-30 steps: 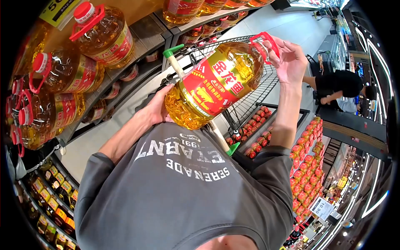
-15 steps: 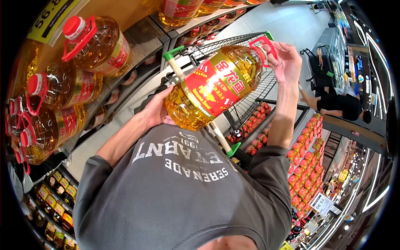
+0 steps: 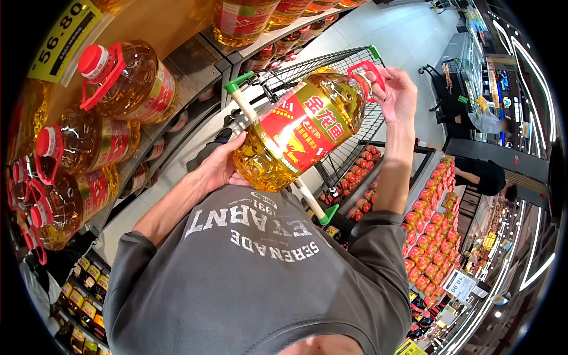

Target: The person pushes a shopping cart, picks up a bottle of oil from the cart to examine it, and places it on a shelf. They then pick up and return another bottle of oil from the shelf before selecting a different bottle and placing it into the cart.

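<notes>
A large clear bottle of golden cooking oil (image 3: 305,127) with a red and gold label lies tilted in front of my chest, its neck toward the upper right. My left hand (image 3: 220,161) supports the bottom end, thumb on the side and the other fingers partly hidden beneath it. My right hand (image 3: 395,92) is closed around the red handle (image 3: 360,68) by the neck. Behind the bottle is a wire shopping cart (image 3: 349,59) with green corner pieces.
At the left, a shelf holds several similar oil bottles (image 3: 133,83) beside a yellow price tag (image 3: 64,38). Stacked red-lidded jars (image 3: 429,236) stand at the right. A person in dark clothes (image 3: 485,176) is farther off at the right.
The bottle and both hands have shifted slightly left and down in view, with the same hold. The person in the background appears lower and farther left.
</notes>
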The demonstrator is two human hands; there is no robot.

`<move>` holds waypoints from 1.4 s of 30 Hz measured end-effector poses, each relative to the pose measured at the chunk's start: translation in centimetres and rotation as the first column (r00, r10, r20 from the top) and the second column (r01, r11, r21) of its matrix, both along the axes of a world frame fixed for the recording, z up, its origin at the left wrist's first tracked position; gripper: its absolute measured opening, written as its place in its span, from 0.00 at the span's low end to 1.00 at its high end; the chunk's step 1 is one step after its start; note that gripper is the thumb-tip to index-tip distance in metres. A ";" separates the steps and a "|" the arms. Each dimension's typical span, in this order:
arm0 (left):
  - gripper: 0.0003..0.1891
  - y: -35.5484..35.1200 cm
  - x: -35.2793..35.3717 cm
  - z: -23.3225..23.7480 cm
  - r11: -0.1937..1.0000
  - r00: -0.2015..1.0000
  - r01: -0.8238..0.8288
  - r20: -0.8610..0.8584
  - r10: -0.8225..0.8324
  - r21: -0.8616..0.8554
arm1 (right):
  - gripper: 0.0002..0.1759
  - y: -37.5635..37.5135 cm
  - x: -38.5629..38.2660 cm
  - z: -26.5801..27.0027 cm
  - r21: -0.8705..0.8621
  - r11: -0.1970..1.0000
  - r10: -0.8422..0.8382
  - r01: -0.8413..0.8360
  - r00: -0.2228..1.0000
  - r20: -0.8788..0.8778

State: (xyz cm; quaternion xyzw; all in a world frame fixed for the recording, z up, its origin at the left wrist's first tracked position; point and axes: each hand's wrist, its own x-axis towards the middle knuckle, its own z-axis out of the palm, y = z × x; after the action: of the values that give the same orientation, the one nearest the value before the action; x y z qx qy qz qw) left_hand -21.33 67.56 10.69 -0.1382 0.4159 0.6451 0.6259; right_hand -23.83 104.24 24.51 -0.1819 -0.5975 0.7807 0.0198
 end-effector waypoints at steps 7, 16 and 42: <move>0.44 0.5 0.3 1.5 0.999 1.000 -0.014 -0.007 0.014 -0.048 | 0.25 0.6 0.5 -0.3 0.013 1.000 0.002 -0.002 1.000 -0.008; 0.38 1.4 0.3 2.0 0.979 0.984 -0.155 0.106 0.142 0.132 | 0.24 0.9 0.6 -0.8 0.022 0.999 -0.026 0.027 1.000 -0.009; 0.39 0.1 -1.6 -0.2 0.982 0.988 -0.073 -0.148 0.047 -0.173 | 0.07 -1.2 -1.1 -1.0 0.279 0.960 -0.034 0.013 0.997 0.071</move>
State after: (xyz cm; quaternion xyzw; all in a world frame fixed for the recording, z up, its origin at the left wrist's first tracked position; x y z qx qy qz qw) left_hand -22.98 67.70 10.50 -0.1590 0.5114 0.6323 0.5598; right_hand -24.93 103.01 23.51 -0.2134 -0.6995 0.6813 0.0320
